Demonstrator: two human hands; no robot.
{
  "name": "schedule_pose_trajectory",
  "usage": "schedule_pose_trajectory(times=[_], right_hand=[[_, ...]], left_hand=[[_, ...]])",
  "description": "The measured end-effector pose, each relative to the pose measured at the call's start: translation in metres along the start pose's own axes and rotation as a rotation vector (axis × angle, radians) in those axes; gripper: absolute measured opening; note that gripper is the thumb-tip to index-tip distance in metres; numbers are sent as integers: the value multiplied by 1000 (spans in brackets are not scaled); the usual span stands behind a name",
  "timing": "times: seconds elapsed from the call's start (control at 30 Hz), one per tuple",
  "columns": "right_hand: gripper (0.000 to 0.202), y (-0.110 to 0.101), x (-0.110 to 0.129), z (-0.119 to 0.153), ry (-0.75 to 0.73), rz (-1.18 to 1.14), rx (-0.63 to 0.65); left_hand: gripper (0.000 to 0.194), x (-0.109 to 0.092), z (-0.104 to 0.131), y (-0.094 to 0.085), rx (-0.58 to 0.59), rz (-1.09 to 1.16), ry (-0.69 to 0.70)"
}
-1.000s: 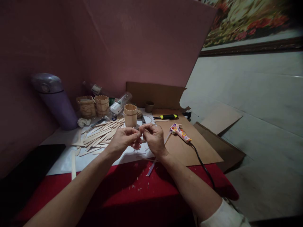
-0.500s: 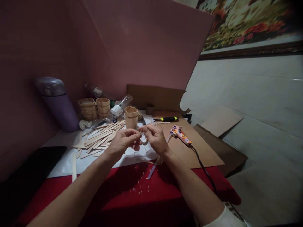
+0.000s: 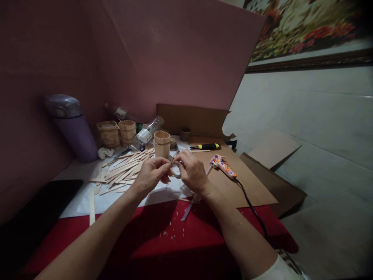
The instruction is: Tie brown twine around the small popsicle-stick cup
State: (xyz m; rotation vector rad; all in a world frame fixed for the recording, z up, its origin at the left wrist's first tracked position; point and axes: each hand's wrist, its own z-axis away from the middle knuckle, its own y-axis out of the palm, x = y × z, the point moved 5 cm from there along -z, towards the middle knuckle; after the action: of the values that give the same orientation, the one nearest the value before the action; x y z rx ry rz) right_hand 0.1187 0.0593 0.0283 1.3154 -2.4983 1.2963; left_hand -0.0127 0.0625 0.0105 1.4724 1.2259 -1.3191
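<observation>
My left hand [image 3: 154,173] pinches one side of a thin, pale loop of cord [image 3: 176,174]. My right hand [image 3: 190,171] is closed on the same loop from the other side, its fingertips close to those of my left. Just behind the hands stands a wooden stick cup [image 3: 162,144] with a scalloped rim. Many flat wooden sticks [image 3: 125,169] lie in a loose pile left of my left hand. Right of my right hand, a flower-patterned glue gun [image 3: 223,166] lies on a cardboard sheet [image 3: 241,190].
A purple bottle [image 3: 75,132] stands at the left, beside two more stick cups [image 3: 127,132]. Clear plastic bottles [image 3: 150,130] lie behind the pile. A yellow-black cutter [image 3: 208,146] rests on the cardboard. A glue stick [image 3: 188,210] lies near the red cloth [image 3: 163,241].
My right hand has turned and shifted slightly, its fingers now higher over the loop. The loop looks wider between my hands. The view has moved a little.
</observation>
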Motion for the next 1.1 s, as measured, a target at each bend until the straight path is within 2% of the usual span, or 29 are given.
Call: schedule_pose_trajectory(times=[0.33,0.7,1.1], right_hand=[[14,1,2,-1,-89,244,-33],[12,13,-4,1,-86,222,-41],[14,4,-2,-3,-101,181,-40]], left_hand=[[27,-1,1,2,3,-2,-34],[25,7,-2,4,34,-33,-4],[25,8,-4,3,19,-73,19]])
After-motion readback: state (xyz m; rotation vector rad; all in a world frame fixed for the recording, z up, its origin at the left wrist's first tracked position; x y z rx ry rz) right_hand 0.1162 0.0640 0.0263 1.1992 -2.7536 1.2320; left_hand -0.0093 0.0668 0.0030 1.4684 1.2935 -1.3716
